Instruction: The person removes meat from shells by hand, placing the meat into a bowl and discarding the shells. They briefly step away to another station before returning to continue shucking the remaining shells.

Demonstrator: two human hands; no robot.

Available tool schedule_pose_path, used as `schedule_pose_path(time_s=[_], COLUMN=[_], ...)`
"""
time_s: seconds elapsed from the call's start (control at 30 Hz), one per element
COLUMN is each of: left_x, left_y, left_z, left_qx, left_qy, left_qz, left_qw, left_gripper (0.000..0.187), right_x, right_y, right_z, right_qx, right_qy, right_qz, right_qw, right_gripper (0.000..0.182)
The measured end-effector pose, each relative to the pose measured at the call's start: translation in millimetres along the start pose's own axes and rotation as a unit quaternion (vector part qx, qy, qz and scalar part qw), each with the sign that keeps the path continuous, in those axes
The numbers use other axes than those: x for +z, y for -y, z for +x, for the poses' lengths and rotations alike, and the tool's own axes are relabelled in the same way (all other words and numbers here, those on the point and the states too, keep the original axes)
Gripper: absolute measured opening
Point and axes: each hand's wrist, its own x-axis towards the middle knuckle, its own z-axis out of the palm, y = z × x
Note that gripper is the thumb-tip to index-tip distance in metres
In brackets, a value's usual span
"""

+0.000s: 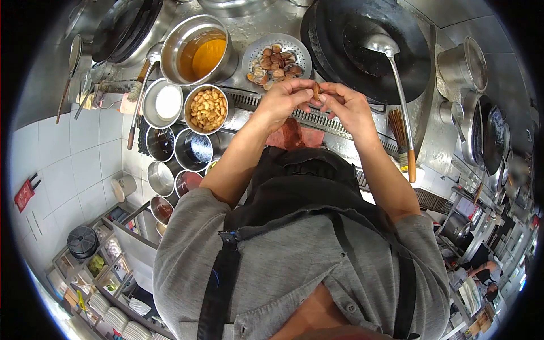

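My left hand [283,102] and my right hand [350,107] meet just in front of the stove. Pinched between the fingertips of both is a small brown clam [317,90], partly covered by my fingers. Just beyond my left hand, a perforated metal strainer [249,55] holds several clams [276,63], some with their shells gaping. To the right of it sits a large black wok [396,79], and a steel ladle [382,43] with a wooden-ended handle rests across it.
On the left stand a pot [170,48] of orange liquid, a container of peanuts [207,109] and a container of white stuff [169,102]. A bamboo brush [398,127] is by the ladle handle. Another person [484,273] is far off at lower right.
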Motion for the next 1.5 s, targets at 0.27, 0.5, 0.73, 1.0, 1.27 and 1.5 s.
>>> schedule_pose_path(time_s=[0.27,0.5,0.73,1.0,1.27,1.5], left_x=[3.0,0.3,1.4,2.3,2.6,4.1], left_y=[-2.7,1.2,-4.3,-4.9,-3.1,-4.3], left_z=[-0.7,0.6,-1.0,-0.1,0.8,0.2], left_qx=[0.023,0.021,0.02,0.022,0.028,0.026], left_qy=[-0.009,-0.014,0.005,0.01,0.007,0.001], left_qz=[0.014,0.012,0.048,0.071,0.068,0.076], left_qw=[1.0,1.0,0.999,0.997,0.997,0.997], left_gripper=[0.029,0.027,0.025,0.023,0.024,0.025], right_x=[1.1,1.0,-3.4,-5.3,-6.2,-5.2], right_y=[4.7,-0.8,3.1,3.2,-1.6,-0.7], right_z=[2.1,4.3,6.0,6.7,7.6,7.2], right_qx=[0.019,0.013,0.012,0.021,0.031,0.02], right_qy=[0.003,0.011,0.039,0.042,0.041,0.036], right_qz=[-0.001,0.003,0.008,0.06,0.068,0.054], right_qw=[1.0,1.0,0.999,0.997,0.996,0.998], right_gripper=[0.03,0.031,0.03,0.029,0.03,0.029])
